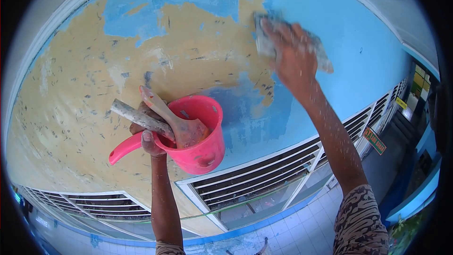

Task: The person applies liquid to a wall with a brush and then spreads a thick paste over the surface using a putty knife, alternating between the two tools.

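My left hand (pixel 150 144) is closed around the base of the handle of a pink plastic dipper (pixel 203 153), holding it up before the wall. A wide paintbrush (pixel 177 122) leans in the dipper, its pale handle pointing up. Beside the brush, a paint-spattered grey rod (pixel 141 119) sticks out to the left; its other end is hidden. Higher up on the right, my right hand (pixel 295 56) presses a blurred grey sheet (pixel 266 45), which looks like sandpaper, against the wall (pixel 198 73). Pale specks show around my right forearm.
Blue paint covers the wall's right side, with patchy tan areas at the left. White-framed louvred vents (pixel 257 177) run below. A ceiling edge (pixel 377 19) curves overhead. At the right hang a small sign (pixel 375 140) and a walkway (pixel 391 146) opens beyond; pale tiles (pixel 302 226) lie lower down.
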Motion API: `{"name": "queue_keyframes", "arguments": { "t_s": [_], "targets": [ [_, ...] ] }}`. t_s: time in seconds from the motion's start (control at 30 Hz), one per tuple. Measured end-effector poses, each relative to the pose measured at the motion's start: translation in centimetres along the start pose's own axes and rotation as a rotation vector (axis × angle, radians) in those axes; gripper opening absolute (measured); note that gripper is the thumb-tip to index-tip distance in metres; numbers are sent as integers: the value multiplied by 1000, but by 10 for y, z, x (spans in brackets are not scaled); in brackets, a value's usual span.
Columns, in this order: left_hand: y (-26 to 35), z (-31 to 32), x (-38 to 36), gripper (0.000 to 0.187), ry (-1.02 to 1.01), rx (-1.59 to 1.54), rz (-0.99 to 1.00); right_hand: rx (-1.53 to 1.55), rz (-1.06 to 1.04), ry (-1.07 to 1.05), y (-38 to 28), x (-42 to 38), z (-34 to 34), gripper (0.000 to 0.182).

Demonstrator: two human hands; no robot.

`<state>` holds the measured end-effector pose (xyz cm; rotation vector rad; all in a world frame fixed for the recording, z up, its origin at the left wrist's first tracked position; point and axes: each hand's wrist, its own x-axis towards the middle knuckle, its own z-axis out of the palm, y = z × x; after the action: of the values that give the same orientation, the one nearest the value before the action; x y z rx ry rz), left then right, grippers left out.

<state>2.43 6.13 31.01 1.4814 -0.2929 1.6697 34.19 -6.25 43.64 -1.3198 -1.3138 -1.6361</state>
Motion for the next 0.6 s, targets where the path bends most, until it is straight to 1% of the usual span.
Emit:
{"name": "queue_keyframes", "arguments": {
  "t_s": [0.03, 0.1, 0.17, 0.2, 0.33, 0.4, 0.5, 0.53, 0.6],
  "targets": [
    [1, -2, -1, 65, 5, 6, 11, 12, -51, -6, -3, -8, -1, 60],
    [1, 1, -2, 65, 3, 21, 32, -19, -65, 7, 4, -4, 3, 61],
    [-1, 0, 9, 65, -1, 35, 42, 52, 97, -61, 4, 23, -9, 65],
    [0, 3, 2, 65, 1, 38, 40, 98, 67, -48, 6, 23, -10, 67],
    [1, 3, -1, 65, 8, 57, 67, 95, 52, 10, -8, -26, -3, 67],
    [0, 4, 1, 65, 17, 67, 84, 88, -36, 5, -5, -55, 7, 67],
    [0, 5, 0, 65, 3, 84, 103, 48, 28, 36, 4, -11, 4, 66],
    [-1, 6, 2, 65, 1, 89, 98, 60, 86, 21, 5, 10, -3, 64],
    [-1, 6, 2, 65, 8, 94, 97, 58, 99, 0, 5, 13, -4, 63]
  ]
}}
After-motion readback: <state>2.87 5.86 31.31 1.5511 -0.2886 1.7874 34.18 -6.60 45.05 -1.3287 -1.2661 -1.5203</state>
